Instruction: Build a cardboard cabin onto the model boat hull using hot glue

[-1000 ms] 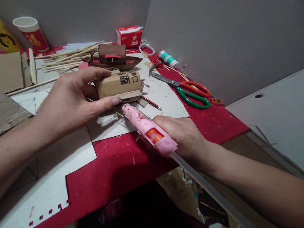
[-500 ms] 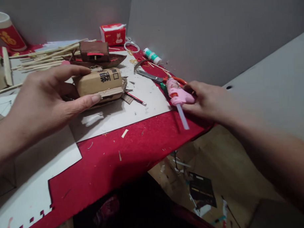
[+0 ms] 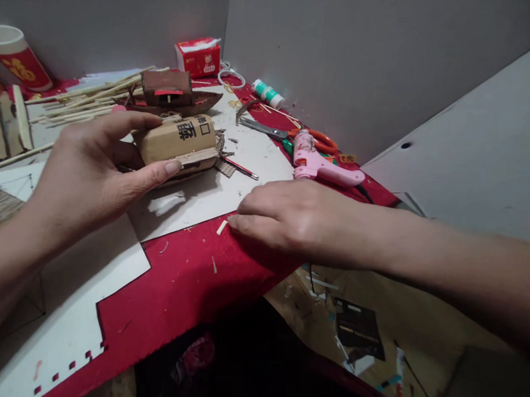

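Hands are working over a cluttered craft table (image 3: 193, 276) draped in red felt-like cloth, seen from the head camera. The left hand (image 3: 88, 176) is grasping a rounded, corrugated cardboard model (image 3: 178, 145) printed with black characters, thumb pressing along its lower flat edge and fingers curling over the top; the model is sitting on a pale sheet of card (image 3: 230, 188) toward the back of the table. The right hand (image 3: 292, 221) is lying low on the red cloth at the card's front edge, holding nothing, its fingertips (image 3: 235, 221) pinching toward a small pale sliver of stick (image 3: 222, 227) just beside them; whether they are touching it cannot be told.

Behind the right hand, a glossy pink glue gun (image 3: 320, 162) is lying released on the cloth, partly over a pair of orange and green handled scissors (image 3: 289, 135). A thin red pencil (image 3: 242, 169) is resting near the model's right end. Farther back, a dark brown model boat (image 3: 170, 96) is standing beside a loose bundle of bamboo skewers (image 3: 87, 97). A red tissue box (image 3: 198, 57), a green and white glue stick (image 3: 268, 94) and a red paper cup (image 3: 14, 56) are lining the grey walls.
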The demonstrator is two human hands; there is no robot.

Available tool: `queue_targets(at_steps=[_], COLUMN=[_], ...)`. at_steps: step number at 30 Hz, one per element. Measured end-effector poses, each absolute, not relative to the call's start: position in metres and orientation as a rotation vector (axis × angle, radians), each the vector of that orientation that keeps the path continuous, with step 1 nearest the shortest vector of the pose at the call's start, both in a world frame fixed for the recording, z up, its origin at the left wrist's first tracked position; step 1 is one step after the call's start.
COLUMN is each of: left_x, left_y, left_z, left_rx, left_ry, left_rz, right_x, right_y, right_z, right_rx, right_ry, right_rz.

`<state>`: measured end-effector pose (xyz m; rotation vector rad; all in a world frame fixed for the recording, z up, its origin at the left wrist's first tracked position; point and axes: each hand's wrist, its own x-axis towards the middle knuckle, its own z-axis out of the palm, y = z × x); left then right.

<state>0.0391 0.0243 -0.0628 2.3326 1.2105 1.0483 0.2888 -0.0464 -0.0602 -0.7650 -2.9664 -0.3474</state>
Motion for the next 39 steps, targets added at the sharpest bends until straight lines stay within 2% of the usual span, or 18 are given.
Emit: queue_targets(at_steps=[8, 11, 14, 18, 25, 33, 39], left_x=[0.039, 0.04, 0.04, 0.04, 0.04, 0.041, 0.042], left_y=[0.026, 0.027, 0.026, 0.025, 0.028, 0.026, 0.022], left_z=[-0.065, -0.065, -0.064, -0.062, -0.062, -0.063, -0.062], left_rx=[2.274, 2.274, 2.292, 2.328, 2.31, 2.254, 2.239], left_ry=[1.123, 1.133, 1.163, 1.205, 1.225, 1.125, 1.182], left_rz=[1.066, 1.062, 1.048, 1.008, 1.023, 1.027, 1.012], right_x=[0.266, 0.267, 0.272, 0.273, 0.254, 0.252, 0.253], right_y=[-0.026, -0.024, -0.021, -0.023, -0.018, -0.003, 0.0], right_z=[-0.058, -0.058, -0.063, -0.074, -0.089, -0.105, -0.107], right_rx=[-0.646, -0.69, -0.767, -0.949, -1.011, -0.952, -0.929], right_ry=[-3.143, -3.13, -2.916, -2.343, -1.957, -2.012, -2.087], right_rz=[-0.236, -0.107, 0.138, 0.347, 0.257, -0.005, -0.09])
